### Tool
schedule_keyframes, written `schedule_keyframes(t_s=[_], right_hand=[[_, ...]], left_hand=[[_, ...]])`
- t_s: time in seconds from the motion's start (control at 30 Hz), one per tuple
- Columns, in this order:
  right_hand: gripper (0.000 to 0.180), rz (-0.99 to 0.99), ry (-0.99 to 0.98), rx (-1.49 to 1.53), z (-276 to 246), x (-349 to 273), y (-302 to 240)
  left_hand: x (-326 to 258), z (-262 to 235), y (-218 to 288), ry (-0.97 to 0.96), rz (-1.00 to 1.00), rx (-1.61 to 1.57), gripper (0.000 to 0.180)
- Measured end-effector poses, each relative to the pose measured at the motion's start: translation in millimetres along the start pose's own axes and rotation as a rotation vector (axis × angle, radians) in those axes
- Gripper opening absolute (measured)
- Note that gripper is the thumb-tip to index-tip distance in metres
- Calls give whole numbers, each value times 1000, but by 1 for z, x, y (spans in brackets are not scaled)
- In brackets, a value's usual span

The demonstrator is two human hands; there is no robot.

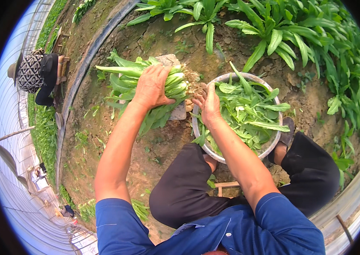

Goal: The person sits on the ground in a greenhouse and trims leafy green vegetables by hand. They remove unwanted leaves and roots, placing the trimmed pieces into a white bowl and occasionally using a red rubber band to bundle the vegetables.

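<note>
A thick bundle of long-leaved greens [173,85] lies sideways in front of me, its pale stems and tangled roots [193,85] toward the right. My left hand [152,87] is wrapped over the stems from above, thumb on the near side. At the root end, my right hand [209,105] is cupped against the roots with thumb and fingers apart; some fingertips are hidden there. Under the bundle a pale flat block or slab [179,112] shows in part. Right beside it, between my legs, stands a round grey basin [195,123] heaped with loose green leaves [248,110].
Leafy plants [273,29] grow densely at the far right. A dark hose or strip [87,63] curves along the bare soil at left. Beyond it a person in a hat [33,72] sits low. Plastic greenhouse sheeting [22,195] lines the left side.
</note>
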State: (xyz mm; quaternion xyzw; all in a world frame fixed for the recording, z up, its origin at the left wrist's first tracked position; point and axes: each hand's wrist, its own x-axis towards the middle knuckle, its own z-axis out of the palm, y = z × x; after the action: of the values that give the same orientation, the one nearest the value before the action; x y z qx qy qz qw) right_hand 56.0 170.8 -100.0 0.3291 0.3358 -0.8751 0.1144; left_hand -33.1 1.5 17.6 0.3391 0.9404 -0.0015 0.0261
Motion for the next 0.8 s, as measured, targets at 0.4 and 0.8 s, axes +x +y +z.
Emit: schedule_keyframes(t_s=[0.4, 0.8], right_hand=[[18, -1077, -23, -912, 31, -16, -54], [27, -1321, 18, -1223, 42, -22, -50]], left_hand=[[-15, 11, 18, 41, -93, -13, 105], [-6, 1, -1, -185, -200, -214, 122]])
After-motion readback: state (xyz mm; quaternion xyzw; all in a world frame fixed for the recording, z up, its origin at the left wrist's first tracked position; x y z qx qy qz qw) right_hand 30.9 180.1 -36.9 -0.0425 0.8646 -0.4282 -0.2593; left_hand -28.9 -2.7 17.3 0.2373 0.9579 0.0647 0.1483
